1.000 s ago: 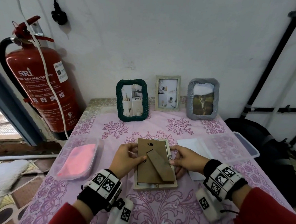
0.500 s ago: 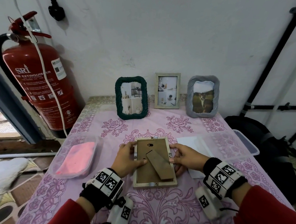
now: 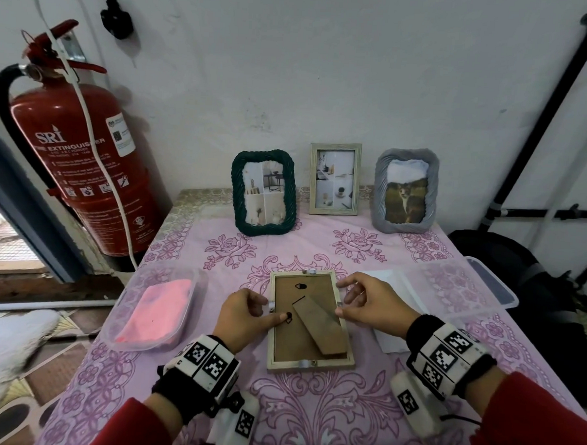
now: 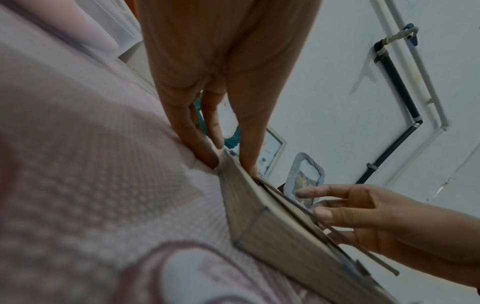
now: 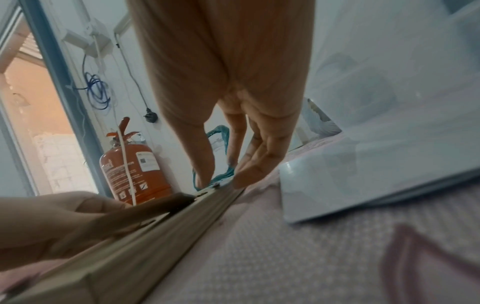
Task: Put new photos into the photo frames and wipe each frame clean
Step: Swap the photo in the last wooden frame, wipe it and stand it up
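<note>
A pale wooden photo frame (image 3: 307, 361) lies face down on the pink tablecloth, brown backing and folded stand (image 3: 320, 327) up. My left hand (image 3: 246, 317) pinches the frame's left edge (image 4: 249, 207): the thumb presses the backing and the fingers curl by a small metal clip (image 3: 271, 304). My right hand (image 3: 366, 304) is at the right edge (image 5: 166, 224), fingers spread and fairly straight, thumb tip by the right-side clip (image 3: 339, 304). White photo sheets (image 3: 382, 278) lie under and beyond the right hand.
A green frame (image 3: 263, 192), a light wooden frame (image 3: 334, 178) and a grey frame (image 3: 405, 190) stand along the wall. A clear tub with a pink cloth (image 3: 158, 312) sits at left, a clear box (image 3: 459, 285) at right. A fire extinguisher (image 3: 84, 163) stands left of the table.
The right hand's fingers have loosened and spread along the right edge, the forefinger now reaching farther up. The left thumb has slid across the backing. The frame has stayed flat.
</note>
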